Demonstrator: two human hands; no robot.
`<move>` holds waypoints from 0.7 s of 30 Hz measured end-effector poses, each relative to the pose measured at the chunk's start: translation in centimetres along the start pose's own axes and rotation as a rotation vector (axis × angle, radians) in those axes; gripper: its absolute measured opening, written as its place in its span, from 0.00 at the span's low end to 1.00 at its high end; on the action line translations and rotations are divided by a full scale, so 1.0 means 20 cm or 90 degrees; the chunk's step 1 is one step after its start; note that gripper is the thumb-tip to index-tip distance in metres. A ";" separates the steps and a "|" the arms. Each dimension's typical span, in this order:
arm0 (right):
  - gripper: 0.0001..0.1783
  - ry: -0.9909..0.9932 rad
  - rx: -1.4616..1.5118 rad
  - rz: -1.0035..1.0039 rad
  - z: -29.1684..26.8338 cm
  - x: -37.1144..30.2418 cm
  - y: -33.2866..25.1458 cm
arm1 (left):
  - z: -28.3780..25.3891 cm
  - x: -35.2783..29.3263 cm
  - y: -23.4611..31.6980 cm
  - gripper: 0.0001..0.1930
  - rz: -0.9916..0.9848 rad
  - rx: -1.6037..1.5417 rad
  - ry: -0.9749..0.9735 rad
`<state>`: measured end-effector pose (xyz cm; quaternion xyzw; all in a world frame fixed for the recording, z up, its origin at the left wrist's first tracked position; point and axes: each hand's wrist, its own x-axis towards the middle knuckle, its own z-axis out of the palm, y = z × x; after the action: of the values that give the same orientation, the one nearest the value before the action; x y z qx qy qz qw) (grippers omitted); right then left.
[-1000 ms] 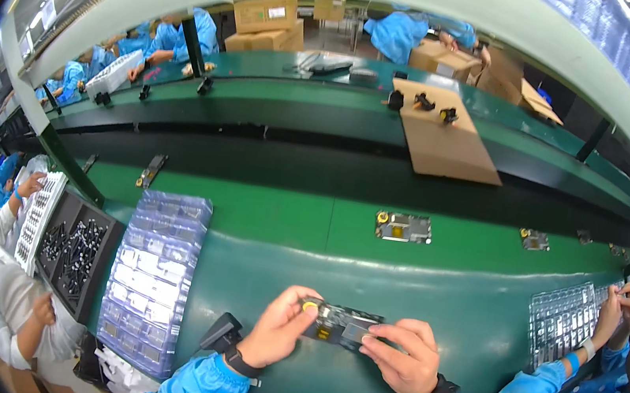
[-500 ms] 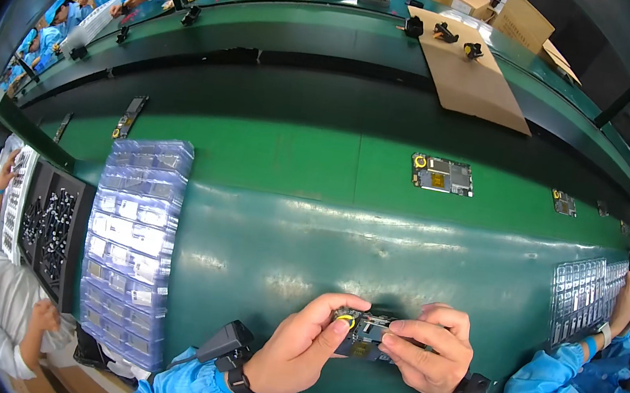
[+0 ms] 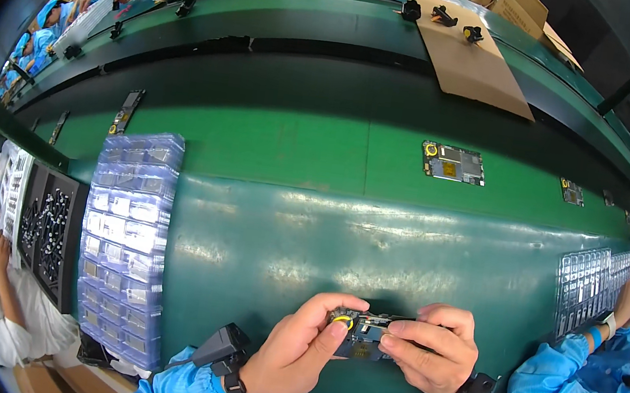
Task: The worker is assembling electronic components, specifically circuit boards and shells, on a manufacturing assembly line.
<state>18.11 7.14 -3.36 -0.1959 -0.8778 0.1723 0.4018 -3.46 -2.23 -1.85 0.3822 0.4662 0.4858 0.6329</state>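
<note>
My left hand (image 3: pixel 299 345) grips the left end of a dark circuit board (image 3: pixel 360 349), its thumb beside a yellow ring part on it. The board is held tilted above the near edge of the green table. Across from it, my right hand (image 3: pixel 434 351) has its thumb and fingers closed at the board's upper right. A thin flat piece seems to lie along the board's top edge under these fingers, but they cover most of it. Both wrists wear black strapped devices.
Stacked clear plastic trays (image 3: pixel 126 243) with small parts stand left, beside a black box (image 3: pixel 51 233) of small dark pieces. Circuit boards, one with a yellow ring (image 3: pixel 453 164), lie on the green belt (image 3: pixel 290 145). A cardboard sheet (image 3: pixel 475 66) lies beyond. Co-workers sit on both sides.
My view has shifted slightly, and the belt with its boards has slid a little rightward. My hands keep nearly the same hold. The left neighbour's hands have moved.
</note>
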 end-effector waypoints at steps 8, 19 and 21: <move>0.17 -0.001 -0.012 0.005 0.00 0.02 -0.01 | 0.01 0.00 -0.02 0.17 0.011 0.000 0.026; 0.16 0.016 -0.027 -0.026 0.02 0.00 0.00 | 0.03 0.00 -0.07 0.16 0.041 0.039 0.080; 0.16 0.006 -0.033 -0.050 0.02 0.00 -0.01 | 0.04 0.00 -0.08 0.15 0.044 0.073 0.105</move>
<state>17.72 6.98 -3.56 -0.1726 -0.8869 0.1330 0.4073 -2.26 -2.62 -3.13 0.3921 0.5301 0.5100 0.5524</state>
